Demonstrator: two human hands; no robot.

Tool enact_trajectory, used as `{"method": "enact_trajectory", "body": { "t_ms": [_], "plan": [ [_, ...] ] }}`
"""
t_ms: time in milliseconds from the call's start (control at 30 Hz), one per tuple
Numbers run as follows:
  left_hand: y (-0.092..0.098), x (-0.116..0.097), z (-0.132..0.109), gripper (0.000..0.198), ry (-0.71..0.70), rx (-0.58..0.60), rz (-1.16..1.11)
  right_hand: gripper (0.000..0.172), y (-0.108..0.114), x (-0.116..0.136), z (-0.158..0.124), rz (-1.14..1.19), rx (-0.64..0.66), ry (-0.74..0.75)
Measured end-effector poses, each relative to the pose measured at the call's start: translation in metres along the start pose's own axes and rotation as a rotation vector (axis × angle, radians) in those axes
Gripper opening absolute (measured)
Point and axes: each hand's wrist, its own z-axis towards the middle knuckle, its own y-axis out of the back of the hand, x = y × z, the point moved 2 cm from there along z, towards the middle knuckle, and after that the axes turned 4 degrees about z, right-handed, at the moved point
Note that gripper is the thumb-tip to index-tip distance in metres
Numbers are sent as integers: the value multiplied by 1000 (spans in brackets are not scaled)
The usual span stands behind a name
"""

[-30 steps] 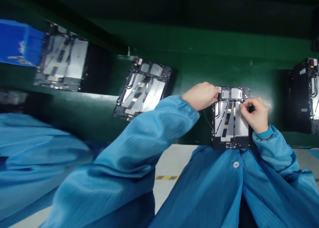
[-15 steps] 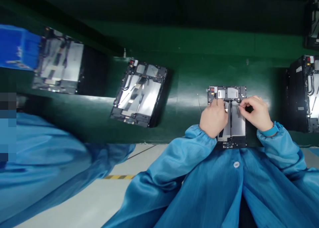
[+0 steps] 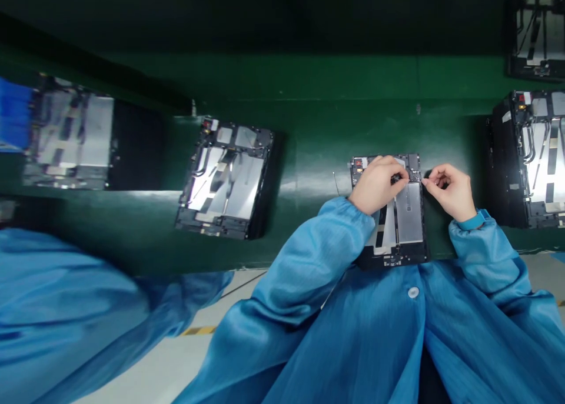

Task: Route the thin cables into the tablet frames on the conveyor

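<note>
Left hand (image 3: 377,185) lies curled over the tablet chassis (image 3: 409,216) top edge, its hold hidden; right hand (image 3: 448,192) pinched just beside, anything held indiscernible.

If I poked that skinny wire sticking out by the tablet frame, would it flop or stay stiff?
The thin wire would probably bend easily, since it looks hair-thin. It stands out from the tablet frame without drooping, so it may spring back a little. A hard push could likely kink it.
</note>
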Motion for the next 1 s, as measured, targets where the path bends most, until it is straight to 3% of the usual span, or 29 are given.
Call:
{"method": "enact_trajectory", "body": {
  "t_ms": [367,633,833,1000],
  "plan": [
    [4,4,18,11,46,74,-44,17,8,-2,3,16,7,-44],
    [4,-6,17,21,8,81,122,23,12,6,2,67,-35,-36],
    [0,-10,15,16,-133,37,0,22,-1,22,6,119,-56,23],
    [-4,-2,12,15,15,-74,8,26,-15,12,11,180,-20,-48]
  ]
}}
